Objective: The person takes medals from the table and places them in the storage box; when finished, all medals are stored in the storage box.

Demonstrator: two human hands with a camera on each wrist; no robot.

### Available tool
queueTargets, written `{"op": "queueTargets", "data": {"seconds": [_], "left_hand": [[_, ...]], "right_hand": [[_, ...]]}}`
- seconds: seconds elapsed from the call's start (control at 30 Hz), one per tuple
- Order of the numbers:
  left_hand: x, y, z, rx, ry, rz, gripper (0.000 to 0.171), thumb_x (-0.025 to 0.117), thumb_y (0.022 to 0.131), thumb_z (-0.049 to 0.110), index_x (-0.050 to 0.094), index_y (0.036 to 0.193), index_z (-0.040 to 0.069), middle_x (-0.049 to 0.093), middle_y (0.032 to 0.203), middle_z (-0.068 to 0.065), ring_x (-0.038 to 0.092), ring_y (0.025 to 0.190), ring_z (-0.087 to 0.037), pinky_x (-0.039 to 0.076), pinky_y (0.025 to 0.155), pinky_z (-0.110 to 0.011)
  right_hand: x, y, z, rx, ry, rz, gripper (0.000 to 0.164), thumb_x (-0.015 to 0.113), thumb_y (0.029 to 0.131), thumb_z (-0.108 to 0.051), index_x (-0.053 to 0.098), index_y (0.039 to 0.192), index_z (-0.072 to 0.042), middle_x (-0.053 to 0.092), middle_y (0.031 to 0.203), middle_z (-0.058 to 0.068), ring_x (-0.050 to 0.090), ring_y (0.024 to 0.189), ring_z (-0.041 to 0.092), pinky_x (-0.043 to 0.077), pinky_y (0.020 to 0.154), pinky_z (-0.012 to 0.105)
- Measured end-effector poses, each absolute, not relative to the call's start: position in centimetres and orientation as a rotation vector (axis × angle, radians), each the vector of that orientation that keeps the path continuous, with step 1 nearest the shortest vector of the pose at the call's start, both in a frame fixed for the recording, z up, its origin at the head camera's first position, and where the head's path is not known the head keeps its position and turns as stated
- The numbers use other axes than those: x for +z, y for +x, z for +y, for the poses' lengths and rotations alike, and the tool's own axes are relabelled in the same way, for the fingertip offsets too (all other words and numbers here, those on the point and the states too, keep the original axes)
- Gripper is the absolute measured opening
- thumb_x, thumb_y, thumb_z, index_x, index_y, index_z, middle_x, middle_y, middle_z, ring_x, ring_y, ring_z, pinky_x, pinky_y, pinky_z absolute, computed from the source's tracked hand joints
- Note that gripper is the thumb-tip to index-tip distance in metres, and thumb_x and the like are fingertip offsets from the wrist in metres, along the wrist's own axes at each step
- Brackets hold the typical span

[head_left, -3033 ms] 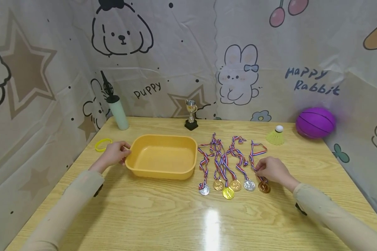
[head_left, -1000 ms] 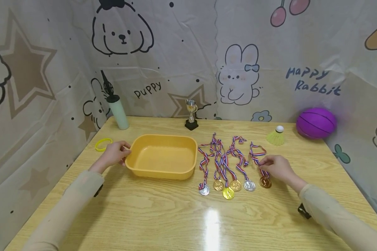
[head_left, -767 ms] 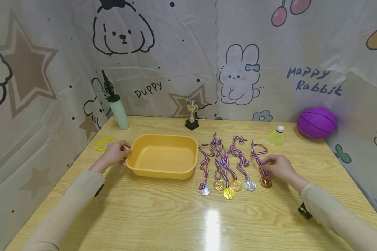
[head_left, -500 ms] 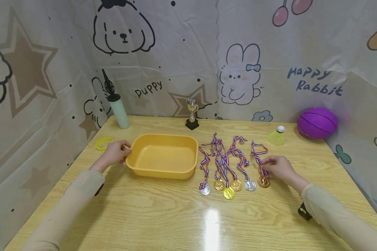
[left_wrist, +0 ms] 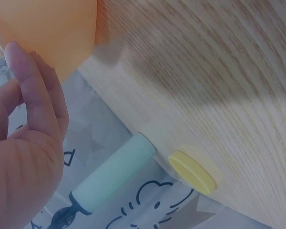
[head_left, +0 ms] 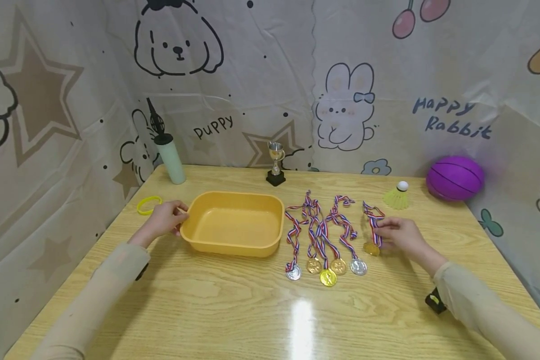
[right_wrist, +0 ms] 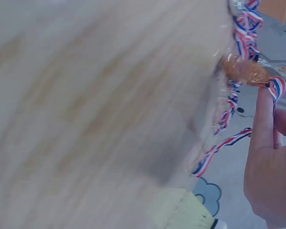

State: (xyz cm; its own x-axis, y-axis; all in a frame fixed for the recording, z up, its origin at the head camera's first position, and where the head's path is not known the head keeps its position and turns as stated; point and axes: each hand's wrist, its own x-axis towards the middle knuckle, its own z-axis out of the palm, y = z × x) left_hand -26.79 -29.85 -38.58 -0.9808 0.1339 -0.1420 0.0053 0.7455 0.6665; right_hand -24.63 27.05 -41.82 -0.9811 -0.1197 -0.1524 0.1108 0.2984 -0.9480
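My left hand (head_left: 164, 220) pinches the left rim of a yellow-orange plastic basin (head_left: 234, 248); in the left wrist view, thumb and fingers meet at the basin wall (left_wrist: 62, 33). At the right, my right hand (head_left: 404, 236) pinches the red, white and blue ribbon (head_left: 374, 227) of a bronze-coloured medal (head_left: 371, 248). That medal (right_wrist: 245, 70) hangs tilted just below the fingers in the right wrist view, while the ribbon's far end trails on the table. Between basin and right hand lie several more medals, among them a silver one (head_left: 293, 272) and a bright gold one (head_left: 328, 277), their ribbons partly overlapping.
Along the back of the wooden table (head_left: 207, 310) stand a pale green hand pump (head_left: 171, 161), a small trophy cup (head_left: 276, 165), a yellow shuttlecock (head_left: 397, 196) and a purple ball (head_left: 455, 178). A yellow wristband (head_left: 149, 205) lies left of the basin. A printed curtain (head_left: 261, 100) hangs behind.
My right hand shifted slightly right along the ribbon, then raised the bronze-coloured medal, which has moved back and tipped. The left hand and basin have stayed put.
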Motion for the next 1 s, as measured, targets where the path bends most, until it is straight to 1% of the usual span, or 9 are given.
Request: {"op": "queueTargets", "data": {"seconds": [0.17,0.4,0.47,0.6,0.73,0.87,1.0], "left_hand": [[-38.6,-26.9,-29.9,1.057,0.113,2.765,0.031,0.051,0.098,0.009,0.05,0.121,-0.011,0.062,0.091,-0.019,0.06,0.06,-0.011,0.059,0.059,-0.032],[-38.6,-26.8,-29.9,1.067,0.114,2.758,0.031,0.051,0.098,0.009,0.05,0.122,-0.012,0.062,0.091,-0.02,0.06,0.06,-0.011,0.059,0.06,-0.035],[-38.7,-26.8,-29.9,1.066,0.113,2.761,0.031,0.051,0.098,0.009,0.05,0.122,-0.012,0.063,0.091,-0.02,0.061,0.059,-0.011,0.059,0.06,-0.034],[-38.6,-26.7,-29.9,1.061,0.107,2.768,0.032,0.051,0.098,0.009,0.05,0.122,-0.011,0.063,0.093,-0.021,0.061,0.059,-0.011,0.058,0.059,-0.031],[-38.4,-26.6,-29.9,1.06,0.101,2.764,0.033,0.051,0.098,0.009,0.05,0.123,-0.012,0.063,0.094,-0.022,0.061,0.06,-0.011,0.059,0.06,-0.033],[-38.4,-26.7,-29.8,1.061,0.1,2.754,0.033,0.051,0.098,0.009,0.05,0.123,-0.012,0.063,0.093,-0.021,0.061,0.06,-0.011,0.059,0.061,-0.035],[-38.5,-26.7,-29.7,1.053,0.088,2.752,0.033,0.051,0.098,0.009,0.05,0.123,-0.012,0.063,0.093,-0.021,0.061,0.061,-0.01,0.06,0.062,-0.036]], "right_hand": [[-40.5,-24.8,26.6,-1.762,-0.062,2.359,0.022,0.061,0.092,-0.006,0.055,0.107,0.007,0.061,0.084,-0.01,0.066,0.075,0.003,0.059,0.072,0.027],[-37.9,-25.0,25.3,-1.931,-0.087,2.258,0.005,0.063,0.092,-0.009,0.06,0.095,-0.009,0.067,0.085,-0.012,0.068,0.077,0.005,0.059,0.07,0.025],[-37.1,-25.0,24.5,-1.985,-0.099,2.211,0.005,0.064,0.092,-0.008,0.061,0.092,-0.012,0.067,0.085,-0.01,0.068,0.077,0.006,0.059,0.07,0.025],[-35.6,-24.8,22.2,-2.059,-0.133,2.133,0.01,0.064,0.091,-0.006,0.064,0.087,-0.016,0.067,0.086,-0.009,0.066,0.076,0.005,0.058,0.067,0.024],[-34.6,-24.6,19.2,-2.067,-0.177,2.111,0.013,0.064,0.09,-0.004,0.065,0.086,-0.016,0.066,0.086,-0.009,0.064,0.074,0.005,0.058,0.063,0.024],[-33.8,-24.8,16.5,-2.069,-0.205,2.094,0.01,0.065,0.089,-0.004,0.064,0.09,-0.013,0.064,0.088,-0.006,0.063,0.071,0.006,0.058,0.06,0.022],[-33.5,-25.1,13.8,-2.061,-0.265,2.09,0.008,0.065,0.089,-0.004,0.063,0.093,-0.011,0.064,0.089,-0.004,0.064,0.071,0.007,0.058,0.06,0.023]]}}
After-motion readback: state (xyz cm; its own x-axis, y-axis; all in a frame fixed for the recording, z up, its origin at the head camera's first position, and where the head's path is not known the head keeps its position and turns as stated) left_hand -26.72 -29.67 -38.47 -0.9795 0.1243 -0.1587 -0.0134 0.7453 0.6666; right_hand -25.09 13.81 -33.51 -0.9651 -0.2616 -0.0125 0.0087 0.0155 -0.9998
